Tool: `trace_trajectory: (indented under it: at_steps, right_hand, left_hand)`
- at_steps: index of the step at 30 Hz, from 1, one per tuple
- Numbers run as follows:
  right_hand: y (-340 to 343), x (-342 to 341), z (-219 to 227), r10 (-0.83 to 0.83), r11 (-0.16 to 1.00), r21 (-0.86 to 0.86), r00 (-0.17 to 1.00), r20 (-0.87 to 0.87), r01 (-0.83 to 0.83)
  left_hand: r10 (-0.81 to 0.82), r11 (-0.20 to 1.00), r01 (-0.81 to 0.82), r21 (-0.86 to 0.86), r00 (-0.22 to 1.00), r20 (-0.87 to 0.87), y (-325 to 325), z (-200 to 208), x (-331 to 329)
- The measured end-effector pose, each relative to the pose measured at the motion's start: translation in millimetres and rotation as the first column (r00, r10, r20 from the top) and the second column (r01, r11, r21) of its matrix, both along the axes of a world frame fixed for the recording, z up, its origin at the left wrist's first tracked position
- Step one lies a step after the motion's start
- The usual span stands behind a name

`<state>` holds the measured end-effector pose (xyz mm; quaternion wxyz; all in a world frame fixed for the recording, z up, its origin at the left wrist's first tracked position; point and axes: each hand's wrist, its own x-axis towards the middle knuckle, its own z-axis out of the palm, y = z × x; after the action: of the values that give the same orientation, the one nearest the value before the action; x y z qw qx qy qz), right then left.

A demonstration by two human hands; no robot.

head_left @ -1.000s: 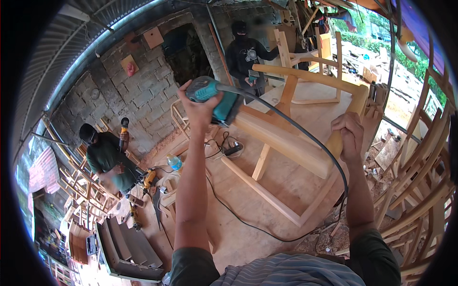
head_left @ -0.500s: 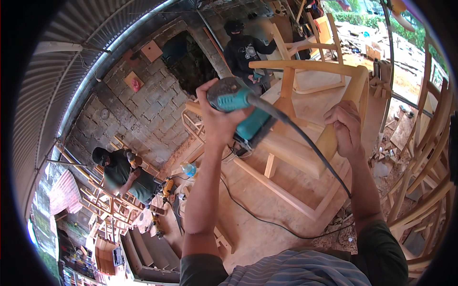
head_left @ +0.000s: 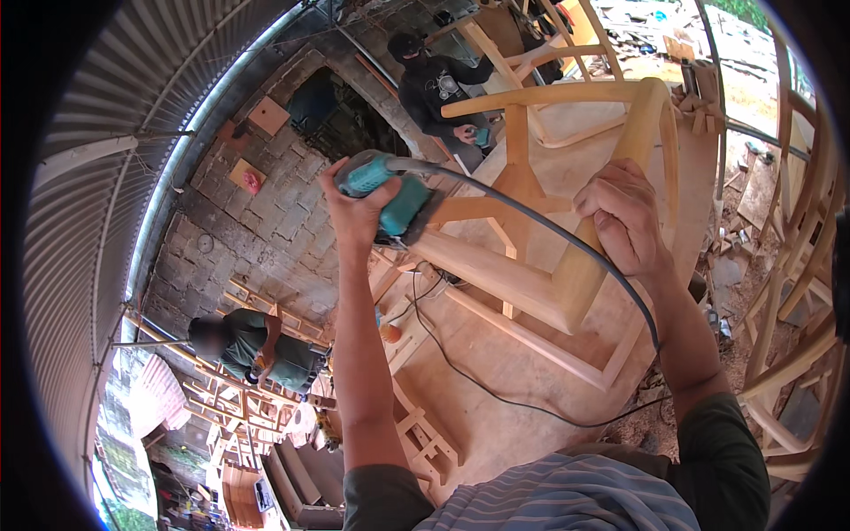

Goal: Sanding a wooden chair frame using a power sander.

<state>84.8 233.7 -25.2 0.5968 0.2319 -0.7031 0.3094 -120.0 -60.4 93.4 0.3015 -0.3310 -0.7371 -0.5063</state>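
My left hand (head_left: pixel 356 217) is wrapped round a teal electric sander (head_left: pixel 405 205) with a dark cord. The sander's pad sits at the left end of a pale wooden chair frame (head_left: pixel 496 265), tilted against the wood; the exact contact is hard to see. My right hand (head_left: pixel 624 217) is closed round the frame's thick corner post on the right. The frame lies on its side on a plywood worktop (head_left: pixel 496 425), with a curved top rail at the far side. The sander's cord (head_left: pixel 531 212) arcs across the frame towards my right forearm.
A black cable (head_left: pixel 460 372) trails over the worktop. Slotted wooden pieces (head_left: pixel 429 442) lie near my left elbow. Two co-workers, one at the back (head_left: pixel 438 88) and one at left (head_left: pixel 266 350), hold power tools. Stacked curved chair parts (head_left: pixel 797 292) crowd the right side.
My left hand and the sander have shifted left along the frame. My right hand keeps its hold on the post. The whole view has turned slightly, and the left co-worker's pose differs.
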Motion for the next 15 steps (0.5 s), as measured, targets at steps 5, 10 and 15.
trace_trajectory:
  at_steps: [5,10,15]
  right_hand:
    - [-4.3,3.1,0.4,-0.011,1.000,0.013,0.999,-0.030,0.012]
    - [-4.2,3.0,0.9,0.017,1.000,0.004,1.000,0.007,-0.017]
    - [-6.6,1.9,2.8,-0.005,1.000,-0.011,1.000,0.000,0.005]
  left_hand:
    - [-0.107,0.933,0.160,-0.324,0.979,0.174,46.0,14.3,51.9]
    - [-0.062,0.894,0.152,-0.421,0.974,0.219,42.5,25.1,24.5]
    - [0.044,0.904,0.064,-0.422,0.970,0.240,2.9,34.0,-18.6]
